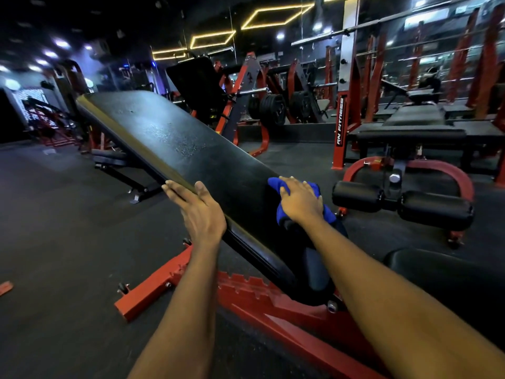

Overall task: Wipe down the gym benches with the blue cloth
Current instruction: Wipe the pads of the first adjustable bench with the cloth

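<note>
Centre frame: left hand (197, 212) lies flat against the inclined bench pad (164, 138); right hand (300, 201) presses the bunched blue cloth (274, 183), which could slide off the edge.

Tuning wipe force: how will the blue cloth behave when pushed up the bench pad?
Probably floppy: the blue cloth bunches under the right hand. Likely light, so it slides only under the palm. The bench pad looks smooth with droplets, so possibly slippery.

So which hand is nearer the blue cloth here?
Right. The right hand lies on top of the blue cloth, pressing it low on the bench pad. The left hand rests on the pad's left edge, apart from the cloth.
</note>
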`<state>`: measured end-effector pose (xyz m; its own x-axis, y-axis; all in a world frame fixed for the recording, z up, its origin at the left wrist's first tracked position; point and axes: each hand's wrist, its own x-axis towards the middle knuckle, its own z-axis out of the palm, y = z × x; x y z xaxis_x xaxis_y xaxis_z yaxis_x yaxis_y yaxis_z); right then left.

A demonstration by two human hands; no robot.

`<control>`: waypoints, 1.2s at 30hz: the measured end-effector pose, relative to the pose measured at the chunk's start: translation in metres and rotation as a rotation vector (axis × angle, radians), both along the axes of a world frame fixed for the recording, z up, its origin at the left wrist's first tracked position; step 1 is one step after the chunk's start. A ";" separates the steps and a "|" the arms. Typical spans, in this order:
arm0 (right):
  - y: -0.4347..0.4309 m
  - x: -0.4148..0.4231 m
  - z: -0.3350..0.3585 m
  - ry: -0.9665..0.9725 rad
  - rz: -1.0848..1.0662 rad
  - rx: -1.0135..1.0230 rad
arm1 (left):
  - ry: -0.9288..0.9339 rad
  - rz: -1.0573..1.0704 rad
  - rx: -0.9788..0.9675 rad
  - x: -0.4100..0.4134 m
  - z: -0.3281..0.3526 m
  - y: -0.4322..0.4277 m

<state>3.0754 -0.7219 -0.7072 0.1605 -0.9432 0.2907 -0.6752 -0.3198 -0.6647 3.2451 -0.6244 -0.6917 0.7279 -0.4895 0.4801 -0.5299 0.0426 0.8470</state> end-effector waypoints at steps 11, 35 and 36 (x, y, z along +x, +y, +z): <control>0.013 0.043 0.041 -0.219 0.192 -0.284 | 0.005 0.182 -0.100 0.016 0.013 0.003; 0.070 0.115 0.234 -0.338 0.235 0.172 | 0.071 0.083 0.408 0.092 0.294 0.068; 0.070 0.122 0.235 -0.306 0.249 0.145 | 0.088 0.076 0.407 0.099 0.297 0.067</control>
<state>3.1976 -0.6523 -0.4724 0.3153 -0.9214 0.2273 -0.3534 -0.3363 -0.8729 3.3443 -0.5575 -0.3945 0.7989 -0.5697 0.1930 -0.4434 -0.3409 0.8289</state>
